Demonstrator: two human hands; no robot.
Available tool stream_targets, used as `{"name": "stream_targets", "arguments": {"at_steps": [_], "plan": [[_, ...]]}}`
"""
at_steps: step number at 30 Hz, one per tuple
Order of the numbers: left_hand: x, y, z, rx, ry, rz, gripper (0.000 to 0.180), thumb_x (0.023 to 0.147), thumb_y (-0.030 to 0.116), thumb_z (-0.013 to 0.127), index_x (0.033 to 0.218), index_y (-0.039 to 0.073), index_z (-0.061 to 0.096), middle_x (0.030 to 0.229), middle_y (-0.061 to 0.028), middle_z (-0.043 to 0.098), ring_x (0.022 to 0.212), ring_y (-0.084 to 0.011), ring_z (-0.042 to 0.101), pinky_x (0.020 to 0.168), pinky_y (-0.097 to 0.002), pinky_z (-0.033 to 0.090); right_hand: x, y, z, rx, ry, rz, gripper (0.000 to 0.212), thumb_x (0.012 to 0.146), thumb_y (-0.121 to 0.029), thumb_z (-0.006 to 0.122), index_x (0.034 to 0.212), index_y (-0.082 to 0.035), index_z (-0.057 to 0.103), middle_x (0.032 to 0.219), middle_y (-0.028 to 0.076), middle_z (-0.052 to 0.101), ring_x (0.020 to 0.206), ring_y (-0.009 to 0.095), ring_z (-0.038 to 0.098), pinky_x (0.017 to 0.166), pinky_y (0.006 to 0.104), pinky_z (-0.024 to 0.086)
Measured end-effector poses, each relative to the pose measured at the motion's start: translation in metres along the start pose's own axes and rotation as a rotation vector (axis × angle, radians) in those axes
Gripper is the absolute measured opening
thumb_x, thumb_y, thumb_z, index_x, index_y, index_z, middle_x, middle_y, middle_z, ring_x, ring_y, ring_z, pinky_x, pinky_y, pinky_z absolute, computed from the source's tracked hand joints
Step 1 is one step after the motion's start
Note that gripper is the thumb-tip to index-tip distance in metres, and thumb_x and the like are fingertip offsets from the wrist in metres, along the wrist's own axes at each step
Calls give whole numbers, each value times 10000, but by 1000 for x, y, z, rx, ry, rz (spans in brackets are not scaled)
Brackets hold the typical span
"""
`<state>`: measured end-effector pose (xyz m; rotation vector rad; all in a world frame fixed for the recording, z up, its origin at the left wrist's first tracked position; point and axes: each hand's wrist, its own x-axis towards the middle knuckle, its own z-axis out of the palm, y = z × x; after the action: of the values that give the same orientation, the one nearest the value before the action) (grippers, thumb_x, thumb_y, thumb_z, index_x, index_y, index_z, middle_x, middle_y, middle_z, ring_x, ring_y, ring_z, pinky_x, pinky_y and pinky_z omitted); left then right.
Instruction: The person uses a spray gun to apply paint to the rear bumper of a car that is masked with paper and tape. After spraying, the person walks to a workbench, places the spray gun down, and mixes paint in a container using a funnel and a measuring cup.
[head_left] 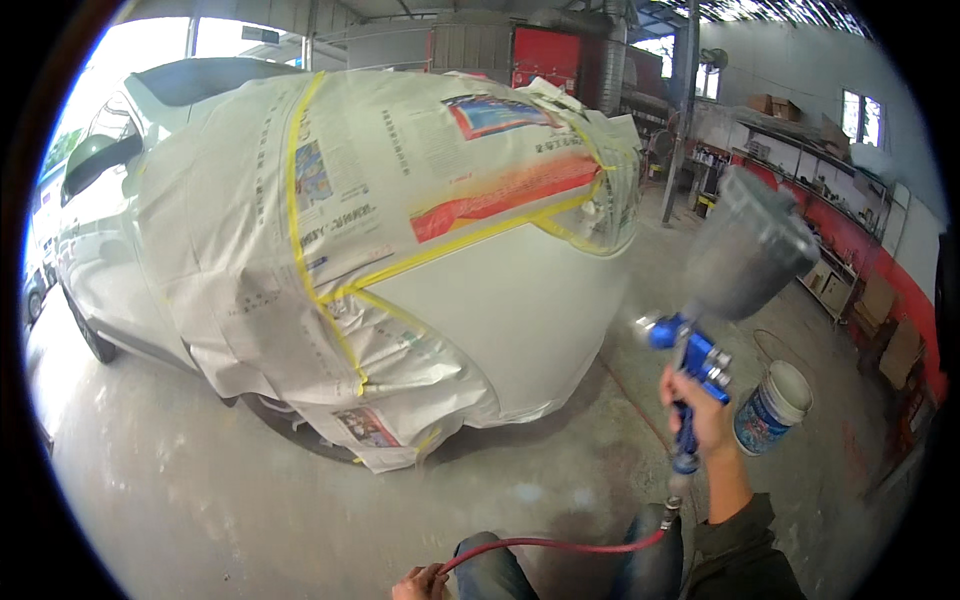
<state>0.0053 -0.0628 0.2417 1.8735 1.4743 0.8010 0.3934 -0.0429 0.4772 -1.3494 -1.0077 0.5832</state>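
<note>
My right hand (700, 405) is wrapped round the handle of a blue spray gun (690, 345), held up at the right. A grey translucent paint cup (750, 245) sits tilted on top of the gun. From the handle's base a red air hose (560, 545) curves left to my left hand (420, 583), whose fingers close on it at the lower edge. The gun's nozzle points left, apart from the bare pale bumper (510, 310) of a white car. Newspaper masking (230, 220) and yellow tape (300, 200) surround that panel.
A white and blue bucket (775, 405) stands on the concrete floor (560, 500) right of the gun. Shelves with boxes (810, 150) line the right wall, and a metal post (682, 130) rises behind the car. The hose trails across the floor.
</note>
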Motion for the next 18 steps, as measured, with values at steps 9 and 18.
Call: {"name": "stream_targets", "arguments": {"at_steps": [9,18], "plan": [[32,48,49,-119,-106,115,223,882,155,648,1059,30,694,916,-183,688,780,-345,677,691,-384,527,88,-40,-105,101,-82,109,277,943,-290,561,986,-28,637,846,62,644,761,123,628,418,247,494],[43,194,153,-91,-259,85,221,885,149,634,1046,5,682,948,-199,681,838,-379,655,716,-409,513,234,-33,-186,222,-530,206,203,921,-236,610,962,-37,604,841,64,645,668,101,626,362,201,431]]}}
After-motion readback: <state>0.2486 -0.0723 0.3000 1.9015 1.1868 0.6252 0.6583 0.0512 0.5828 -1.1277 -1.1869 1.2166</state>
